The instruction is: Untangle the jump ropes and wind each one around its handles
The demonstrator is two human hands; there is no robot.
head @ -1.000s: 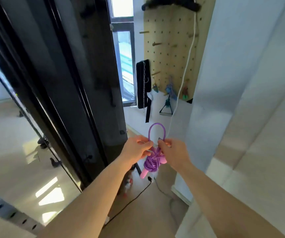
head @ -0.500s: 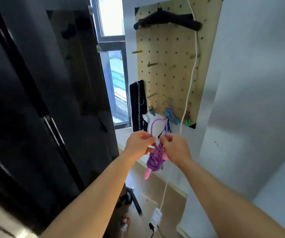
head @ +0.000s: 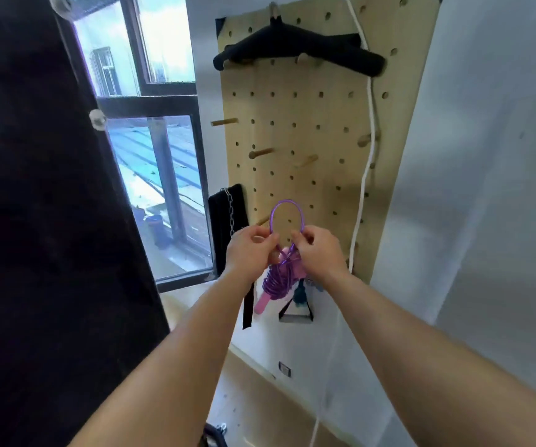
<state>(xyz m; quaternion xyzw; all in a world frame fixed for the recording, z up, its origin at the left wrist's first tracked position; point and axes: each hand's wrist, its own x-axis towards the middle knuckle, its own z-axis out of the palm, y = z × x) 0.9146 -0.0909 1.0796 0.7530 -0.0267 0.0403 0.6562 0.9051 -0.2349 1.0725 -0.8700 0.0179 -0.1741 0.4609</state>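
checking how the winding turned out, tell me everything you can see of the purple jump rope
The glossy purple plastic jump rope is wound in tight coils around its pink handles; one handle end sticks out down-left below the bundle. A single free loop arches upward in front of the pale wooden pegboard. The left hand and right hand pinch the loop's base with their fingers, holding the bundle in the air. It appears to touch nothing else.
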